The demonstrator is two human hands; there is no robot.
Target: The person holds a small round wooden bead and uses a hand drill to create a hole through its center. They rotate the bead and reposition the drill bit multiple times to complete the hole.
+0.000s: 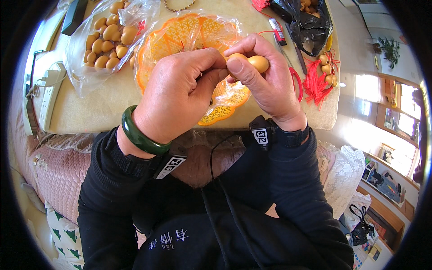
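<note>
My right hand (272,81) is wrapped round a small tan bottle gourd (258,63), its thumb pressed along the side. Close against the gourd's left end, my left hand (180,87) is closed in a pinch. Whatever sits between those fingertips is too small or hidden to make out. Beneath both hands lies an orange openwork basket (143,67) lined with clear plastic; the hands cover much of it. A clear plastic bag (78,76) to the left holds several gourds (111,32).
At the right lie red-handled scissors (296,83), a red tassel (317,85) with small gourds, a red-and-white tube (277,31) and a black bag (310,31) of gourds. A power strip (51,96) runs along the left edge. A beaded chain (180,9) lies at the back.
</note>
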